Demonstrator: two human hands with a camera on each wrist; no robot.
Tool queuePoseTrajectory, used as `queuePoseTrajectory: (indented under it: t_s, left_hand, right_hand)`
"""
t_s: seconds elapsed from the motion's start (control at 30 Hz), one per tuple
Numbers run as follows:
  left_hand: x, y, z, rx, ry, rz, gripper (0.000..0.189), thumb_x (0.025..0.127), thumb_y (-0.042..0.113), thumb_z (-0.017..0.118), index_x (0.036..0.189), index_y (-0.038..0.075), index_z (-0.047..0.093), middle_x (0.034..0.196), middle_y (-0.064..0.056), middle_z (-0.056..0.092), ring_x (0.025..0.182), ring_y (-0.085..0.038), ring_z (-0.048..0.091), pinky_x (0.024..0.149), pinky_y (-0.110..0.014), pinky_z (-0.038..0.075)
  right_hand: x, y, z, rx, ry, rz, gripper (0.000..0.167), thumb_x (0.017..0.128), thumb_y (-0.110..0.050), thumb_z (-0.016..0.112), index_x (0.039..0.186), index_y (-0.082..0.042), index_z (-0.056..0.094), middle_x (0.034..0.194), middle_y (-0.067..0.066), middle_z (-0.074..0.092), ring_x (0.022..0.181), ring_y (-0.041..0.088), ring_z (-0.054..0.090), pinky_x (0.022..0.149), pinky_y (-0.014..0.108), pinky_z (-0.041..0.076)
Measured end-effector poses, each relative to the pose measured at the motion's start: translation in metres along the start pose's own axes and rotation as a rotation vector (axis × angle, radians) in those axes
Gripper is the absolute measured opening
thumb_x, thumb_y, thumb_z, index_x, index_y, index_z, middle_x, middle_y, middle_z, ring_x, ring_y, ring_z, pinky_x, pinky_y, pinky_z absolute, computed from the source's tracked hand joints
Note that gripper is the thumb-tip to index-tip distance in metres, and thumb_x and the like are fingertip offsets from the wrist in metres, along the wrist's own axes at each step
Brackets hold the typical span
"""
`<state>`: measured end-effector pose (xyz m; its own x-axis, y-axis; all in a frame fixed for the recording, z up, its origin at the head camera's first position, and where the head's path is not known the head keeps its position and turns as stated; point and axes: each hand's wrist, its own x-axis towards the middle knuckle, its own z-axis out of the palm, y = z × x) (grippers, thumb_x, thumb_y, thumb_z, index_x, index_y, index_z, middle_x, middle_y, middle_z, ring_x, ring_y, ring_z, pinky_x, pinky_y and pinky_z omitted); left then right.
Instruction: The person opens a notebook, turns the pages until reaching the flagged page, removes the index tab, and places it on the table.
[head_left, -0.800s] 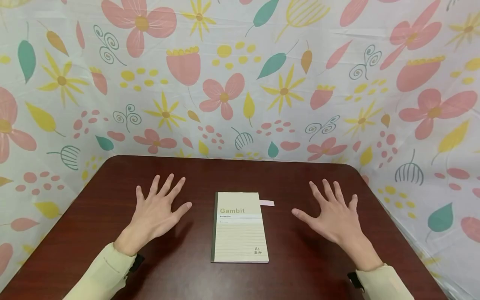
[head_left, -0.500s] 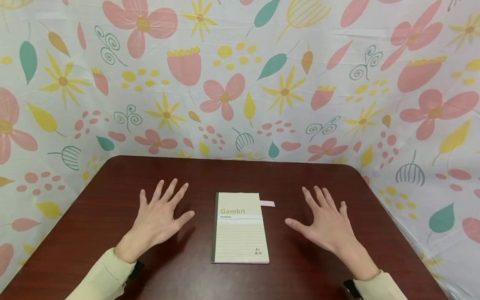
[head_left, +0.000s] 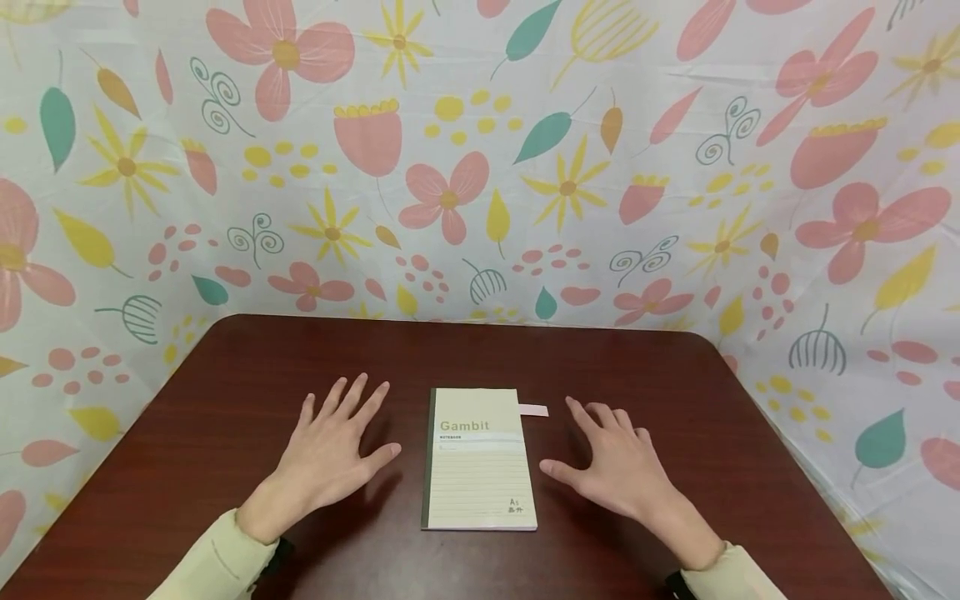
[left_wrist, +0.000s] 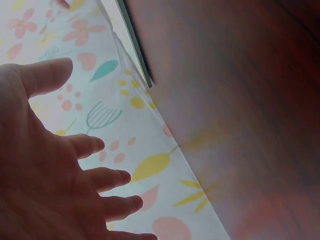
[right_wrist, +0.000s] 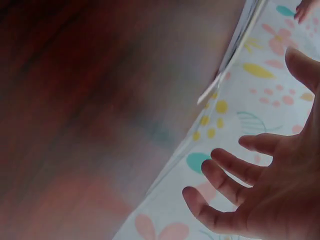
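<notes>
A cream notebook (head_left: 480,475) with a dark spine and the word "Gambit" on its cover lies flat in the middle of the table. A pale pink tab (head_left: 533,410) sticks out from its right edge near the top. To the left of the spine, my left hand (head_left: 330,454) hovers palm down with fingers spread, holding nothing. My right hand (head_left: 622,467) is on the other side, its fingers slightly bent and its thumb close to the notebook's right edge. The notebook's spine edge (left_wrist: 134,42) shows at the top of the left wrist view.
The dark brown wooden table (head_left: 360,350) has rounded far corners. Behind it and along both sides hangs a white cloth (head_left: 480,275) printed with flowers and leaves. A black band (head_left: 678,585) shows at the right sleeve's cuff.
Both hands have moved inward toward the notebook and a little nearer to me, the right one farther. The right fingers have bent more. The notebook stays in place.
</notes>
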<state>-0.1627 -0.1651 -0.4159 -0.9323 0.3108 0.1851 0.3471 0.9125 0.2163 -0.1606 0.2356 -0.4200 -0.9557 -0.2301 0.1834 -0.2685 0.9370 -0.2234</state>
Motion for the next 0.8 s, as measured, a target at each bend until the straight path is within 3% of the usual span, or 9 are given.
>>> queuePoseTrajectory:
  t_s: [0.27, 0.57, 0.8]
  left_hand:
    - [0.002, 0.009, 0.006, -0.026, -0.024, 0.023, 0.086, 0.098, 0.06, 0.065, 0.167, 0.02, 0.034, 0.167, -0.019, 0.034, 0.151, -0.046, 0.033, 0.115, -0.074, 0.021]
    - [0.004, 0.018, 0.01, -0.013, -0.018, 0.036, 0.083, 0.097, 0.057, 0.067, 0.165, 0.018, 0.04, 0.157, -0.02, 0.047, 0.14, -0.047, 0.045, 0.11, -0.071, 0.032]
    - [0.006, 0.019, 0.016, -0.01, -0.027, 0.043, 0.081, 0.095, 0.056, 0.069, 0.162, 0.017, 0.044, 0.151, -0.019, 0.051, 0.136, -0.046, 0.047, 0.103, -0.069, 0.037]
  right_hand:
    - [0.002, -0.009, 0.01, 0.056, -0.056, -0.032, 0.09, 0.088, -0.07, 0.073, 0.154, -0.011, 0.056, 0.141, 0.012, 0.058, 0.127, 0.032, 0.051, 0.092, 0.06, 0.043]
    - [0.006, -0.015, 0.014, 0.145, -0.133, -0.056, 0.091, 0.083, -0.067, 0.077, 0.152, -0.011, 0.058, 0.14, 0.008, 0.058, 0.13, 0.029, 0.05, 0.098, 0.06, 0.042]
    - [0.011, -0.017, 0.017, 0.158, -0.182, -0.087, 0.088, 0.081, -0.064, 0.08, 0.148, -0.011, 0.062, 0.136, 0.006, 0.058, 0.125, 0.026, 0.051, 0.095, 0.054, 0.042]
